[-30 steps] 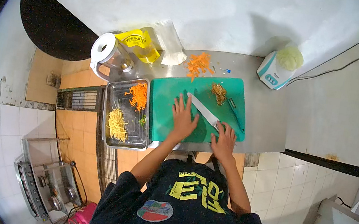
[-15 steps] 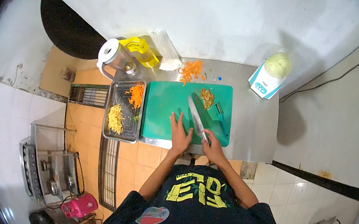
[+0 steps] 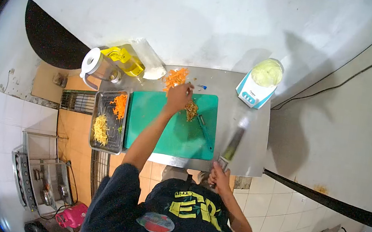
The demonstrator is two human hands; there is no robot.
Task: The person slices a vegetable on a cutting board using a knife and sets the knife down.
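Note:
My right hand (image 3: 220, 178) is closed round the handle of a kitchen knife (image 3: 235, 143). Its blade, smeared by motion, points away from me over the metal table right of the green cutting board (image 3: 152, 121). At the board's far edge, my left hand (image 3: 179, 98) has its fingers drawn together; whatever they may hold is too small to make out. Just beyond it lies a heap of orange peelings (image 3: 175, 78). A small pile of chopped brown bits (image 3: 191, 111) sits on the board beside that hand, and a green-handled peeler (image 3: 205, 131) rests to the right.
Left of the board, a metal tray (image 3: 92, 137) holds orange shreds (image 3: 119, 106) and pale yellow strips (image 3: 100, 129). Behind it stand a blender jug (image 3: 98, 68) and a yellow pouch (image 3: 129, 64). A kitchen scale (image 3: 250, 96) bearing a cabbage (image 3: 267, 72) occupies the table's far right.
My left hand has gone from the board's near edge to its far edge by the peelings. My right hand has swung the knife off the board to the right. The view has shifted.

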